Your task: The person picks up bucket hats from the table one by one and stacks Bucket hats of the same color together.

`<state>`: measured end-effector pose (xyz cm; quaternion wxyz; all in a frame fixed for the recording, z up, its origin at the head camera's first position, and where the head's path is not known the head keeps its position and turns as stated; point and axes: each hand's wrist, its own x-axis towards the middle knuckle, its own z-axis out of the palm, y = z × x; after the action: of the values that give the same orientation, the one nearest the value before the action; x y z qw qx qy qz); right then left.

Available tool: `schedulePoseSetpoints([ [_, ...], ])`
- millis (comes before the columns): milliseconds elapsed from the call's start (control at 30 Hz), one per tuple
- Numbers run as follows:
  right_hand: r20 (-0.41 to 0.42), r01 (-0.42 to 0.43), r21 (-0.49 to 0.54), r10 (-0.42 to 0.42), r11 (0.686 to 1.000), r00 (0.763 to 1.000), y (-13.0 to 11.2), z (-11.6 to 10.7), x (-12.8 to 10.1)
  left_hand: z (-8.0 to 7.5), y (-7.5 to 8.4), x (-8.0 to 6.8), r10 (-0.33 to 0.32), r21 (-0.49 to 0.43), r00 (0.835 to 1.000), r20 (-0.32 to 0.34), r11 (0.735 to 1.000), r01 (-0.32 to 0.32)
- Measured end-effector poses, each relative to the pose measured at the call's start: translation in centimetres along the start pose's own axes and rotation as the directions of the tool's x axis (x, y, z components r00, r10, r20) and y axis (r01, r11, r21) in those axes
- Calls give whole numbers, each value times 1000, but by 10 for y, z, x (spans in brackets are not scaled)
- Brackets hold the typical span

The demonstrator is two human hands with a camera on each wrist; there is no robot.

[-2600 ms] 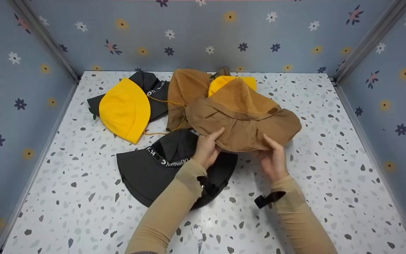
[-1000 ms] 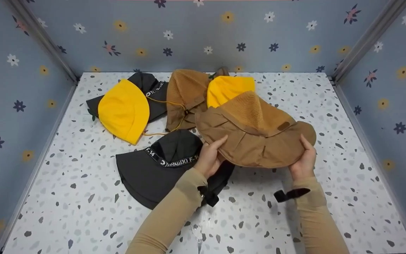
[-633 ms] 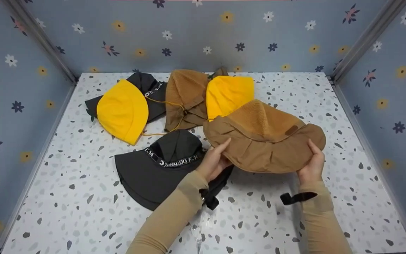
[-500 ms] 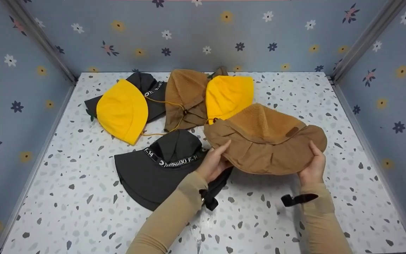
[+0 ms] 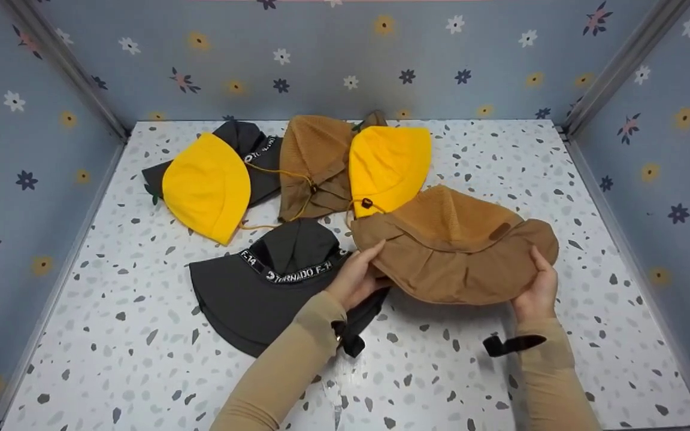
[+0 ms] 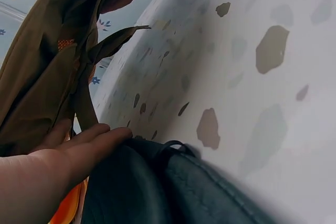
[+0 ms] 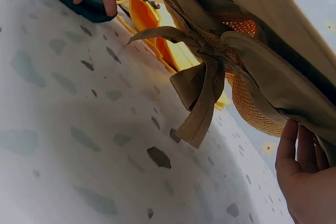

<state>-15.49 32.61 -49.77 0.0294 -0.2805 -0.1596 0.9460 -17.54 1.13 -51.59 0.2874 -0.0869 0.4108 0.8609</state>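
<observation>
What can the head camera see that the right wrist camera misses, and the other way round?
Only the head view shows the whole spread: two yellow hats, a black hat lettered TORNADO, and another brown hat at the back. Only the right wrist view shows the knotted ribbon hanging under the held hat. Both show the brown hat, gripped at its brim by the left hand and right hand.

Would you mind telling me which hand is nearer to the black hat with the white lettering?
Left. The left hand grips the brown hat at its left brim, directly above the black hat. The right hand holds the opposite brim, well away from it.
</observation>
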Motion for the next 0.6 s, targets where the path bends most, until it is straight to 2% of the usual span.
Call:
schedulePoseSetpoints([
  [200,-15,-7,-60,7,998,1000,1,-7,1,-11,5,-2,-31,33,999,-11,999,31],
  [367,-27,-31,-85,29,996,999,1,-14,2,-16,8,-1,-38,-6,999,-24,999,37],
  [600,-89,-57,-102,48,993,995,-5,-24,2,-21,9,0,-56,-34,993,-103,998,52],
])
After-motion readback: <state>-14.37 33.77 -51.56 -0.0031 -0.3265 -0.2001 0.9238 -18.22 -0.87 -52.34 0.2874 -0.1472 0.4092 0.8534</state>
